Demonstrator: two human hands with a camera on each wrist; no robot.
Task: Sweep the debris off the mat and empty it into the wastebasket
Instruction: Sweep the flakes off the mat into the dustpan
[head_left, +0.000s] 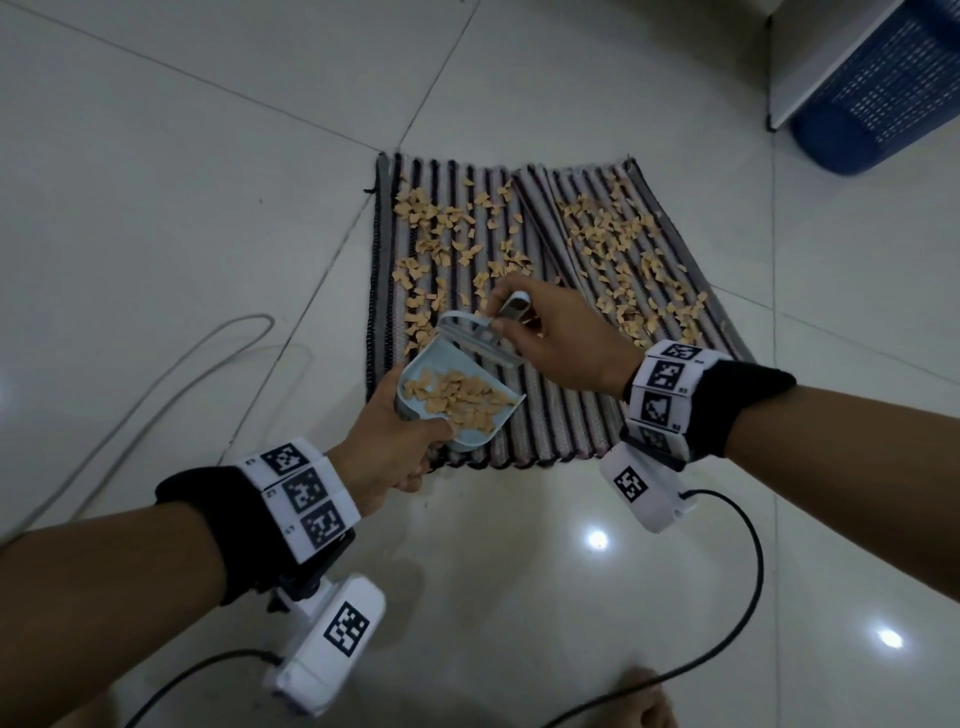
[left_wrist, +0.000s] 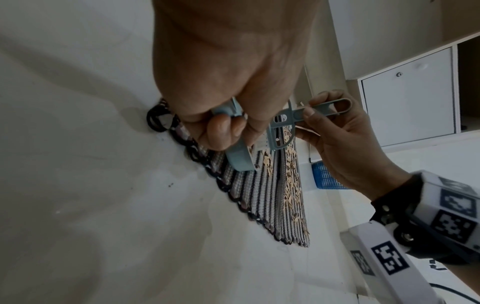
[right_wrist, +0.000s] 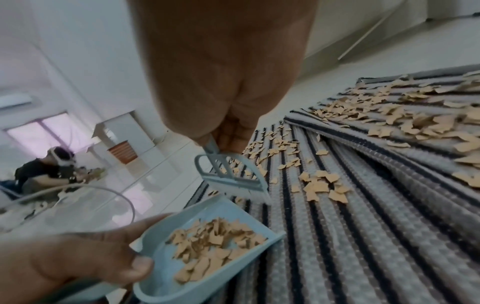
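Nearest to us, black cables (head_left: 748, 571) trail from the wrist cameras across the glossy tiled floor (head_left: 156, 182), and a grey cable (head_left: 156, 405) loops on the floor to the left of the mat.

Our left hand (head_left: 395, 441) grips the near end of the light blue dustpan (head_left: 457, 410): its fingers (left_wrist: 221, 131) are curled round the handle, the thumb lying on the pan's near rim. The dustpan is held above the mat's near left part and carries a heap of tan debris pieces (head_left: 462, 402). Its long axis runs from near left to far right, with the open lip toward the right.

Our right hand (head_left: 556, 343) pinches the handle of the small blue brush (head_left: 483, 332), fingers closed on it. The brush head sits just beyond the dustpan's far wall, its handle pointing to the far right.

The striped mat (head_left: 571, 415) lies flat on the floor, a fold ridge crossing its middle. Scattered debris (head_left: 613, 239) covers its far half.

Far right, well apart from the mat, stands the blue mesh wastebasket (head_left: 883, 88) beside a white cabinet (left_wrist: 407, 98).
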